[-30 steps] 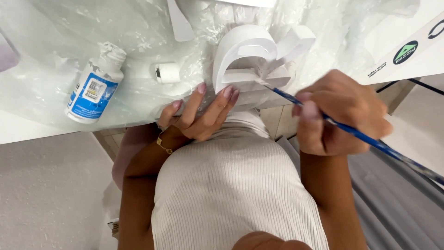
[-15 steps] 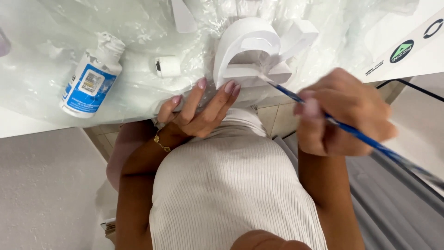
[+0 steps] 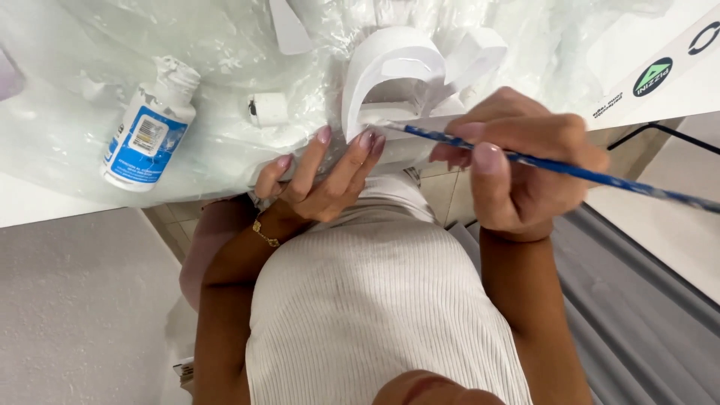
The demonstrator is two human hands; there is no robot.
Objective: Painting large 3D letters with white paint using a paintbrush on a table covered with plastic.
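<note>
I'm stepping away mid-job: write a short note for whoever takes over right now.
Right hand: grips a thin blue paintbrush, tip at the white curved cut-out shape.
Left hand: empty, fingers pressing the table edge on the clear plastic sheet beside the shape.
Open white paint bottle with blue label lies far left; its small white cap is beside it.
Shape looks white; which areas remain unpainted is unclear.

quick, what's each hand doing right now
Left hand: open, fingers spread, fingertips resting at the table edge by the white curved piece, holding nothing.
Right hand: closed on the blue paintbrush, tip at the white piece.
</note>
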